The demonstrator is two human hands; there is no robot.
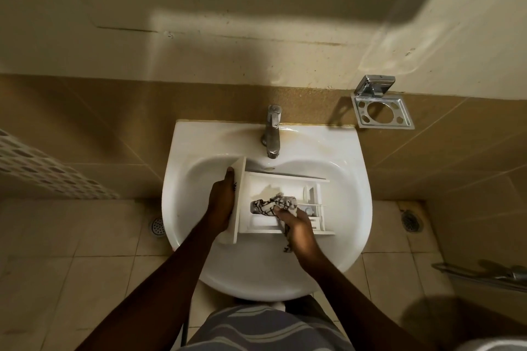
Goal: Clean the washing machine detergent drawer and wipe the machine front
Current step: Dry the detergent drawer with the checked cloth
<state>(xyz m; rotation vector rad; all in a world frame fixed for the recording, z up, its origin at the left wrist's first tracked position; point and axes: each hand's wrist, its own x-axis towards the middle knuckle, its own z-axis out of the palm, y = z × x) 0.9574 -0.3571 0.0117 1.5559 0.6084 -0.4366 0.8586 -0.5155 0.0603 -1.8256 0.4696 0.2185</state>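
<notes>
A white detergent drawer (288, 182) lies in the white sink (350, 191), its front panel turned to the left. My left hand (221, 202) grips that front panel, thumb pointing up along it. My right hand (298, 226) holds a patterned black-and-white cloth (271, 204) and presses it into the drawer's large compartment. A loose end of the cloth hangs below the right hand. The small compartments at the drawer's right end are partly hidden by the cloth and hand. No washing machine is in view.
A metal tap (272, 131) stands at the back of the sink, spout over the drawer. A chrome holder (380, 107) is fixed to the wall at the right. Floor drains (156, 226) (410, 221) sit on both sides. A metal fitting (484, 273) juts at lower right.
</notes>
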